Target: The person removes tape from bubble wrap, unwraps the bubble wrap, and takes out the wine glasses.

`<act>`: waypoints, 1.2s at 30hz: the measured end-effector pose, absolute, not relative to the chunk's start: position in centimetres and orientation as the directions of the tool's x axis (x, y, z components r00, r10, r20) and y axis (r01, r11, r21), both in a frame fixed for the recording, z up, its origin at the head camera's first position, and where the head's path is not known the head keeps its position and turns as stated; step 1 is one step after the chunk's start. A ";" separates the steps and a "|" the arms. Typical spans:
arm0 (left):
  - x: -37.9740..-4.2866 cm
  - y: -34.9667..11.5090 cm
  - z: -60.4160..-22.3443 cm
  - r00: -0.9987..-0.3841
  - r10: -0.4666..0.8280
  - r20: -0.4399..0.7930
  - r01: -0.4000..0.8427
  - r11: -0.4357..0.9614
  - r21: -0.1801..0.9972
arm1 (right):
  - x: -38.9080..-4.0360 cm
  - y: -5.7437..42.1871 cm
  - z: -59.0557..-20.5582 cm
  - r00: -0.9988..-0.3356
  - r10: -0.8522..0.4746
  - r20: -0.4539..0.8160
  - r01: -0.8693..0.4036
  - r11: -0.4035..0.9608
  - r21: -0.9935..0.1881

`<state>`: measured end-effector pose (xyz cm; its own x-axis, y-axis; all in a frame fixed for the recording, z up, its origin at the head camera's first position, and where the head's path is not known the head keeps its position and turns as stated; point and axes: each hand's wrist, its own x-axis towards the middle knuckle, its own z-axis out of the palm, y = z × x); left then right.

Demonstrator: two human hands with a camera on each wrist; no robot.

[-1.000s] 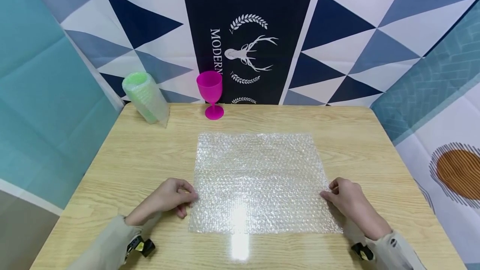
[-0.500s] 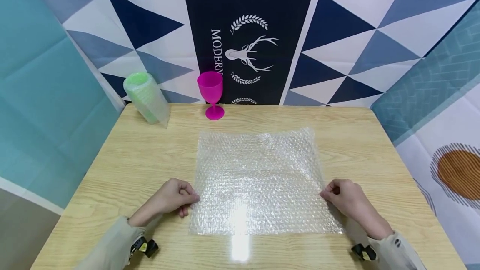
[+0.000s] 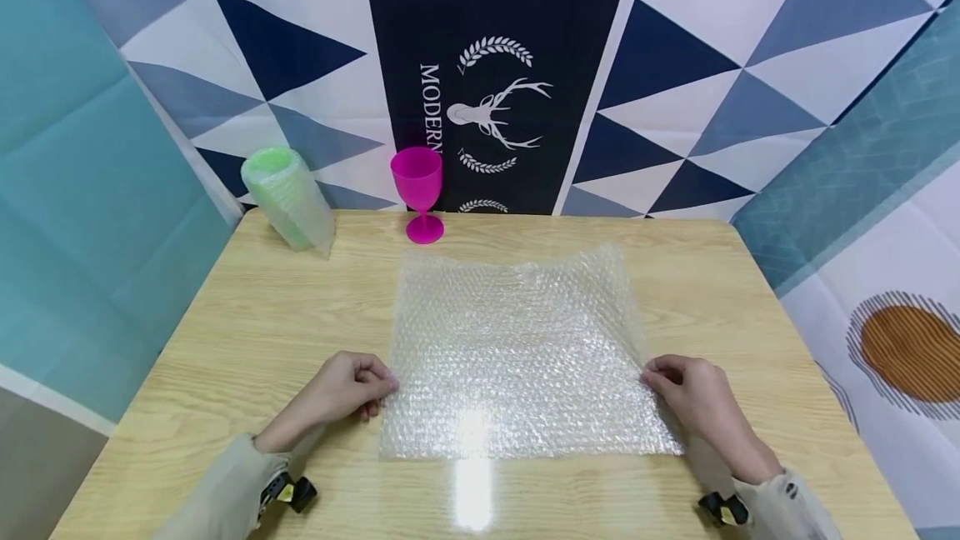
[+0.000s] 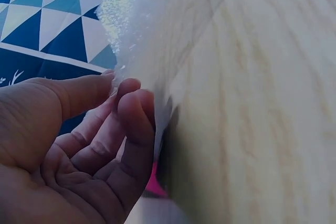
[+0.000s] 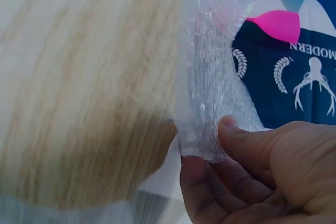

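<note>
A clear sheet of bubble wrap (image 3: 517, 348) lies spread over the middle of the wooden table, its far edge slightly raised and wavy. At its left edge my left hand (image 3: 347, 388) pinches the wrap between thumb and fingertips. On the opposite side my right hand (image 3: 693, 398) pinches the right edge. In the right wrist view, the bubble wrap (image 5: 207, 77) runs between the thumb and fingers of the right hand (image 5: 252, 174). The left wrist view has the left hand (image 4: 89, 140) with thumb and fingertips at the edge of the bubble wrap (image 4: 131, 19).
A magenta goblet (image 3: 417, 182) stands upright at the back of the wooden table (image 3: 300, 315). Left of it leans a green roll in clear wrapping (image 3: 288, 198). Behind the table rises a patterned cloth backdrop (image 3: 495, 107).
The far edge of the bubble wrap has risen from lying flat and become wavy, most at the far right corner. Both hands keep their places at its sides.
</note>
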<state>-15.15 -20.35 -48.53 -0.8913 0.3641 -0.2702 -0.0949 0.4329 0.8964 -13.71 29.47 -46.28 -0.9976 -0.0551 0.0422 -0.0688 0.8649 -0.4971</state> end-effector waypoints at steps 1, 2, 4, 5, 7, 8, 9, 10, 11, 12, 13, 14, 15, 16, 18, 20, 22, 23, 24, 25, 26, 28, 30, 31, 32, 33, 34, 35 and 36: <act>-15.2 -20.3 -48.5 -0.896 0.362 -0.257 -0.080 0.438 0.895 | -13.7 29.4 -46.3 -0.998 -0.050 0.038 -0.062 0.863 -0.502; -15.3 -20.3 -48.4 -0.900 0.359 -0.247 -0.070 0.442 0.894 | -13.7 29.4 -46.3 -0.998 -0.045 0.034 -0.056 0.862 -0.504; -15.5 -20.1 -48.1 -0.906 0.357 -0.225 -0.048 0.443 0.895 | -13.6 29.5 -46.3 -0.999 -0.033 0.032 -0.044 0.867 -0.497; -15.6 -20.0 -48.0 -0.909 0.356 -0.216 -0.037 0.446 0.894 | -13.6 29.5 -46.2 -0.999 -0.028 0.034 -0.041 0.868 -0.495; -15.9 -19.7 -47.7 -0.914 0.357 -0.191 -0.011 0.450 0.893 | -13.6 29.7 -46.1 -0.999 -0.021 0.046 -0.041 0.870 -0.491; -16.0 -19.5 -47.5 -0.917 0.351 -0.189 -0.010 0.454 0.891 | -13.5 29.8 -46.1 -0.998 -0.020 0.057 -0.046 0.870 -0.492; -16.1 -19.3 -47.4 -0.920 0.348 -0.181 -0.002 0.458 0.889 | -13.5 29.9 -46.1 -0.998 -0.020 0.064 -0.049 0.868 -0.494; -16.2 -19.1 -47.3 -0.922 0.342 -0.180 0.000 0.464 0.886 | -13.5 30.0 -46.0 -0.997 -0.019 0.074 -0.053 0.867 -0.495; -16.3 -18.9 -47.2 -0.924 0.340 -0.176 0.003 0.467 0.884 | -13.5 30.1 -46.0 -0.996 -0.018 0.085 -0.058 0.868 -0.494; -16.4 -18.7 -47.1 -0.925 0.338 -0.171 0.008 0.467 0.884 | -13.5 30.3 -45.9 -0.995 -0.018 0.094 -0.062 0.867 -0.494; -16.4 -18.5 -47.0 -0.926 0.337 -0.169 0.009 0.468 0.884 | -13.5 30.4 -45.8 -0.994 -0.018 0.105 -0.068 0.868 -0.492; -16.5 -18.3 -47.0 -0.928 0.333 -0.169 0.008 0.471 0.882 | -13.6 30.6 -45.8 -0.993 -0.018 0.117 -0.073 0.869 -0.490; -16.5 -18.1 -46.9 -0.928 0.333 -0.167 0.012 0.472 0.881 | -13.6 30.7 -45.7 -0.991 -0.018 0.129 -0.079 0.870 -0.487; -16.5 -18.0 -46.9 -0.928 0.333 -0.167 0.011 0.474 0.881 | -13.6 30.9 -45.6 -0.989 -0.019 0.145 -0.087 0.871 -0.483; -16.6 -17.7 -46.7 -0.929 0.336 -0.157 0.020 0.469 0.883 | -13.8 31.2 -45.4 -0.986 -0.021 0.168 -0.101 0.870 -0.482; -16.6 -17.5 -46.5 -0.930 0.336 -0.146 0.029 0.465 0.885 | -13.9 31.5 -45.2 -0.982 -0.023 0.189 -0.112 0.871 -0.478; -16.7 -17.3 -46.4 -0.933 0.335 -0.129 0.041 0.457 0.888 | -14.1 31.9 -45.0 -0.979 -0.024 0.203 -0.120 0.870 -0.478; -16.8 -17.2 -46.3 -0.935 0.333 -0.122 0.045 0.453 0.890 | -14.2 32.0 -44.9 -0.978 -0.022 0.206 -0.120 0.870 -0.478; -16.9 -17.1 -46.2 -0.936 0.333 -0.116 0.049 0.449 0.892 | -14.2 32.2 -44.8 -0.978 -0.019 0.209 -0.119 0.871 -0.477; -16.9 -17.0 -46.2 -0.937 0.330 -0.113 0.050 0.448 0.893 | -14.2 32.3 -44.7 -0.978 -0.017 0.206 -0.117 0.868 -0.483; -17.0 -16.8 -46.2 -0.938 0.329 -0.110 0.052 0.446 0.893 | -14.3 32.5 -44.6 -0.980 -0.014 0.200 -0.113 0.864 -0.491; -17.1 -16.5 -46.0 -0.940 0.324 -0.106 0.052 0.445 0.894 | -14.4 32.8 -44.4 -0.983 -0.010 0.185 -0.106 0.850 -0.515; -17.3 -16.1 -45.9 -0.940 0.328 -0.099 0.058 0.437 0.898 | -14.4 33.1 -44.3 -0.987 -0.001 0.161 -0.088 0.838 -0.539; -17.4 -15.9 -45.8 -0.940 0.329 -0.095 0.061 0.434 0.899 | -14.5 33.2 -44.2 -0.989 0.004 0.149 -0.080 0.831 -0.550; -17.5 -15.6 -45.8 -0.940 0.329 -0.089 0.065 0.430 0.901 | -14.6 33.4 -44.2 -0.990 0.007 0.141 -0.073 0.827 -0.558; -17.6 -15.4 -45.7 -0.941 0.329 -0.084 0.068 0.425 0.902 | -14.7 33.6 -44.1 -0.991 0.012 0.132 -0.065 0.823 -0.564; -17.7 -15.2 -45.7 -0.941 0.329 -0.079 0.071 0.420 0.905 | -14.9 33.8 -44.1 -0.992 0.018 0.129 -0.059 0.823 -0.565; -17.8 -15.0 -45.7 -0.941 0.330 -0.075 0.073 0.415 0.907 | -15.0 33.9 -44.1 -0.992 0.021 0.125 -0.054 0.824 -0.565; -17.9 -14.9 -45.6 -0.943 0.326 -0.073 0.074 0.414 0.907 | -15.1 34.1 -44.1 -0.992 0.023 0.121 -0.049 0.824 -0.565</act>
